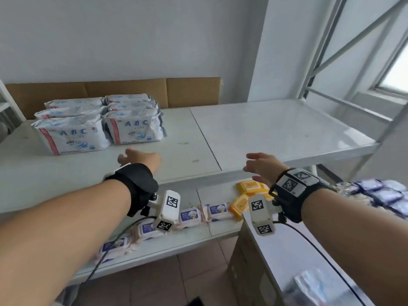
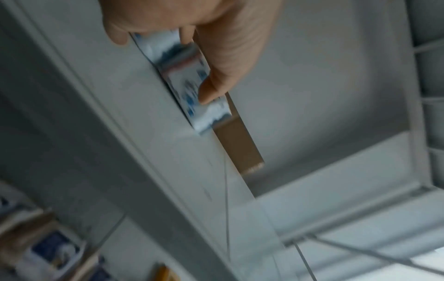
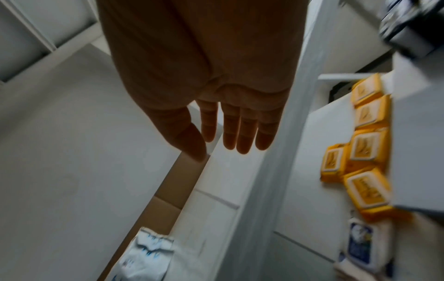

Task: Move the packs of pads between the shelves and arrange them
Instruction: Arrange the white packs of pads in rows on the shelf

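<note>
Two bare forearms reach over the shelf (image 1: 276, 129). Left hand (image 1: 141, 159), fingers loose and empty, is nearer the packs (image 1: 99, 124), which lie forward-left; right hand (image 1: 262, 167) spread, empty.

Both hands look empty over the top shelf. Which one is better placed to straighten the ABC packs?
Left. The left hand hovers open just in front of the ABC packs; the right hand is open too, but farther right over bare shelf.

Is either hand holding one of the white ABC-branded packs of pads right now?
No. In the head view, the left hand and right hand hover empty over the white shelf, apart from the white ABC-branded packs of pads.
</note>
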The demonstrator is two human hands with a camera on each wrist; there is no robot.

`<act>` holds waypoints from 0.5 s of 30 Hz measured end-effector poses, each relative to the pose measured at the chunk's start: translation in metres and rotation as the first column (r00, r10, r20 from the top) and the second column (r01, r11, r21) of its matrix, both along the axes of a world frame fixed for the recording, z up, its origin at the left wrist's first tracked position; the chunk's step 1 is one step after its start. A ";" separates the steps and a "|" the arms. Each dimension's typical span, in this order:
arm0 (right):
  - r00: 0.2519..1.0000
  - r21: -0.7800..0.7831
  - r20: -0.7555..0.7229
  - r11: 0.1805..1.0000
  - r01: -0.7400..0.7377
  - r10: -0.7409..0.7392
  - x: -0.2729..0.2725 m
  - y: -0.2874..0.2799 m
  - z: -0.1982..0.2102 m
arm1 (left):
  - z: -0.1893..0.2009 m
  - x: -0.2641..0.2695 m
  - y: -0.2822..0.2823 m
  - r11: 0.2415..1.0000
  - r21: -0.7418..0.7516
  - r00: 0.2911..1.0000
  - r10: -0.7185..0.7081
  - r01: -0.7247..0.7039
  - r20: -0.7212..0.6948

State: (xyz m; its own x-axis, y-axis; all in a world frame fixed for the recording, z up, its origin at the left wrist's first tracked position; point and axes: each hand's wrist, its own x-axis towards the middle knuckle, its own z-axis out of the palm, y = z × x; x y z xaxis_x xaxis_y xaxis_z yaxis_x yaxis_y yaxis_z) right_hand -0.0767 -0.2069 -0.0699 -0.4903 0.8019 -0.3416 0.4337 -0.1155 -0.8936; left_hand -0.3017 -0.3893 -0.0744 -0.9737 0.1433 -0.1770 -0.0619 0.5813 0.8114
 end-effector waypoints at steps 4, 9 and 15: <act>0.993 0.029 0.087 0.997 0.076 -0.079 0.097 0.015 -0.013 | -0.010 0.103 0.056 0.969 0.021 0.969 -0.247 0.246 0.020; 0.970 0.015 0.164 0.983 0.181 -0.181 0.189 0.044 -0.038 | -0.030 0.189 0.113 0.884 -0.050 0.884 -0.459 0.464 0.084; 0.918 0.009 0.276 0.955 0.295 -0.286 0.256 0.081 -0.069 | -0.063 0.247 0.182 0.767 -0.191 0.790 -0.588 0.612 0.172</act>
State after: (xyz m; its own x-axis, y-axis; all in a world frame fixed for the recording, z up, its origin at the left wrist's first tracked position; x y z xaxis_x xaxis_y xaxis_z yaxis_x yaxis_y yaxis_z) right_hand 0.1798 -0.1261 -0.1391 -0.1222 0.8816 -0.4559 0.6015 -0.2996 -0.7405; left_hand -0.0550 -0.2075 -0.1377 -0.6785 0.6371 -0.3656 0.2912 0.6903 0.6624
